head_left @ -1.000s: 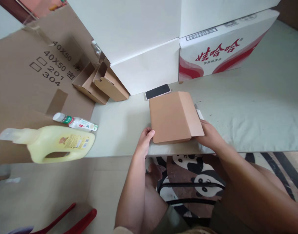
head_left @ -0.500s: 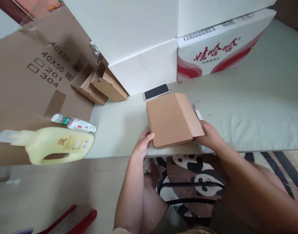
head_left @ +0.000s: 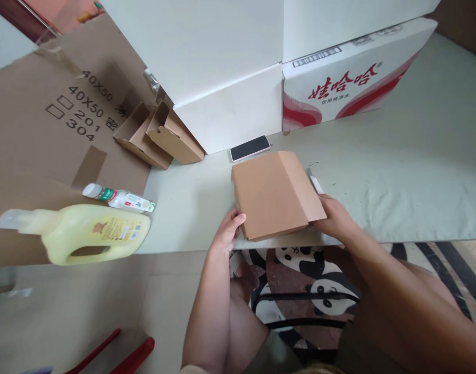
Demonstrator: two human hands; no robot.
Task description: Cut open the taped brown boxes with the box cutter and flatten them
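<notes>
A flat brown cardboard box [head_left: 267, 197] lies near the front edge of the table, with a flap along its right side sticking out. My left hand [head_left: 228, 228] grips its lower left corner, thumb on the top. At the lower right corner my right hand [head_left: 333, 215] holds the flap; its fingertips are partly hidden by the cardboard. A white, thin object [head_left: 315, 182] shows just beyond the flap, partly covered. Behind the box lies a phone-like black and white object [head_left: 249, 148].
Two open brown boxes [head_left: 179, 137] lean at the left back beside a large carton [head_left: 39, 130]. A yellow jug [head_left: 105, 231] and a small bottle [head_left: 124, 200] lie at the left. White panels [head_left: 230, 114] and a red-and-white carton [head_left: 351, 85] stand behind.
The box's left side has shifted and tilted slightly in my hands. Both hands keep their hold.
</notes>
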